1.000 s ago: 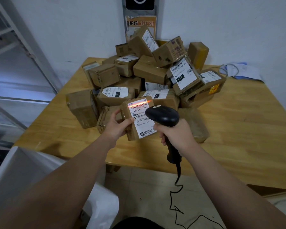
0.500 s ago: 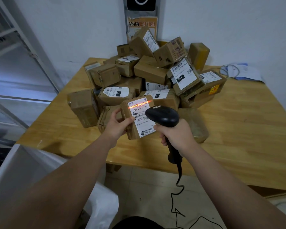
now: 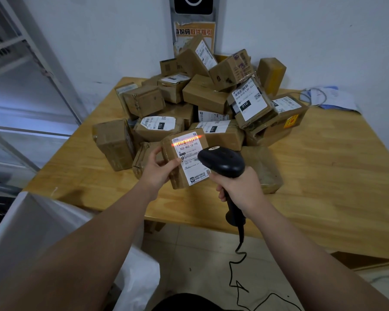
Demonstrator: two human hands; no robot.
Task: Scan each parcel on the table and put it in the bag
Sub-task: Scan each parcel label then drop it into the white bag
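Head view gives me both forearms reaching out over the near edge of the wooden desk (image 3: 323,187). I see the left hand (image 3: 154,176) holding a brown cardboard parcel (image 3: 177,178) up off the desk, fingers (image 3: 155,152) round its left side and the thumb laid across the front, onto the edge of the white label (image 3: 188,151). The right hand (image 3: 240,189) is clenched on the handle of a black barcode scanner (image 3: 222,161), its fingers curled tight round the grip, with the scanner's head just in front of the label's right part. A red scan line (image 3: 186,140) lies across the barcode at the top of the label. The scanner's black cable (image 3: 238,265) drops from the handle and loops toward the tiled floor. Behind the held parcel I make out a heap of parcels (image 3: 207,97), many with white labels, piled toward the wall at the back of the desk. A flat wrapped parcel (image 3: 265,171) lies on the desk just right of the scanner. The white bag (image 3: 32,227) sits at lower left, beside the desk's near left corner. Loose papers (image 3: 330,99) rest at the far right of the desk
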